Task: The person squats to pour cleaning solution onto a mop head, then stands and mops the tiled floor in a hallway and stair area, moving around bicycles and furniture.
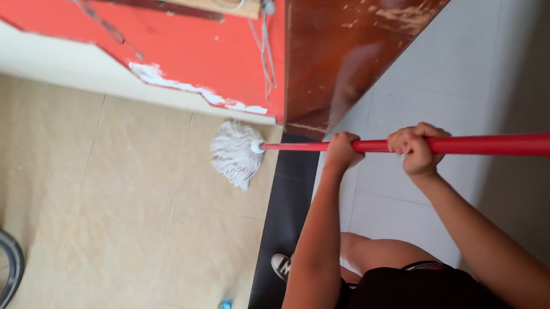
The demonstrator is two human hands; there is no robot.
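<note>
Both hands grasp the red mop handle (500, 146) at frame centre: left hand (342, 151) nearer the mop head (236, 154), right hand (416, 150) behind. Mop head rests on beige floor (100, 230) beside the wooden door (370, 9). Step: floor mopping; next stroke requires steady push

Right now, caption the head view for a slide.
Both hands, left hand and right hand, grip a red-handled mop on beige floor tiles beside a wooden door.

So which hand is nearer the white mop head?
Left hand, gripping the red handle closest to the mop head; the right hand grips farther up the handle.
</note>
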